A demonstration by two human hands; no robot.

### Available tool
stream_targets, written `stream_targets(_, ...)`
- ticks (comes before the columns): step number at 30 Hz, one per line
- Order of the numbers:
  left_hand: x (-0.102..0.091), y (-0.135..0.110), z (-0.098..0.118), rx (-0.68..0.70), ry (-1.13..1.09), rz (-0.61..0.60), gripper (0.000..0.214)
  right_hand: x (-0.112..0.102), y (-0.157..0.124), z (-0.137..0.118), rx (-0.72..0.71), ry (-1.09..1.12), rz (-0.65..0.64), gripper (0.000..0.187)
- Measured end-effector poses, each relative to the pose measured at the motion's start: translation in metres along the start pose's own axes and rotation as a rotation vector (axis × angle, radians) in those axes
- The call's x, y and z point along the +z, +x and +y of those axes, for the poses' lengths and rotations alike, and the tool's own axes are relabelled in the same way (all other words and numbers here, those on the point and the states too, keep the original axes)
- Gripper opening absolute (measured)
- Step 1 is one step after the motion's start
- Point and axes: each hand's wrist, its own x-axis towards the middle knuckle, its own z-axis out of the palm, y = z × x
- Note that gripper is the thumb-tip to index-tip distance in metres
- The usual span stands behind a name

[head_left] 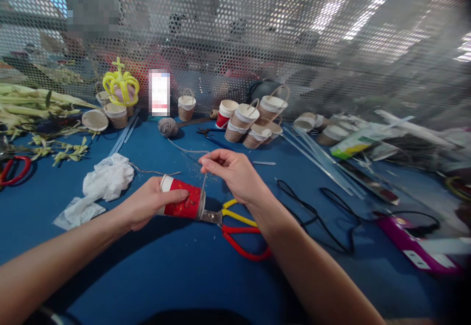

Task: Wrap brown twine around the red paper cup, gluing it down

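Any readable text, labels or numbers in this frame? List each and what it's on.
Nothing is legible.
Red paper cup in the left hand: yellow marks, too blurred to read.
Twine in the right hand: none.
White card by the mesh wall: pixelated, unreadable.
Green-yellow packet: print too small.
White label on the purple tool: too blurred.

Bright, even overhead light, glare streaks on the perforated metal screen (294,31) at upper right, soft arm shadows on the blue surface (176,276), strong fisheye bending at the edges, right side smeared and out of focus, pixelated patches at upper left.
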Motion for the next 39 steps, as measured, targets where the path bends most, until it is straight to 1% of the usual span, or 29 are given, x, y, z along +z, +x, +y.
stream_targets(6, 0.0012, -0.0017, -0.0005, 0.013, 0.000, 0.009, 0.008, 0.0001, 0.0000, 0.0015, 0.029, -0.056, 0.001, 0.014)
stream_targets(11, 0.0019, -0.0024, -0.0003, 0.009, 0.029, 0.018, 0.011, 0.0007, 0.0000, 0.0030, 0.015, -0.098, -0.005, 0.016)
stream_targets(22, 0.0019, -0.0024, -0.0014, 0.011, 0.020, 0.012, 0.013, 0.0022, -0.0005, 0.0046, 0.003, -0.123, -0.015, 0.014)
stream_targets(28, 0.0005, -0.0024, -0.0028, 0.047, 0.015, 0.000, 0.015, 0.0018, -0.0002, 0.0079, 0.016, -0.131, -0.034, 0.014)
stream_targets(33, -0.0002, -0.0034, -0.0026, 0.090, 0.021, -0.018, 0.012, 0.0015, 0.0002, 0.0086, 0.028, -0.134, -0.045, 0.013)
stream_targets(39, -0.0007, -0.0054, -0.0020, 0.137, 0.018, -0.014, 0.013, 0.0025, 0.0005, 0.0070, 0.036, -0.170, -0.041, 0.012)
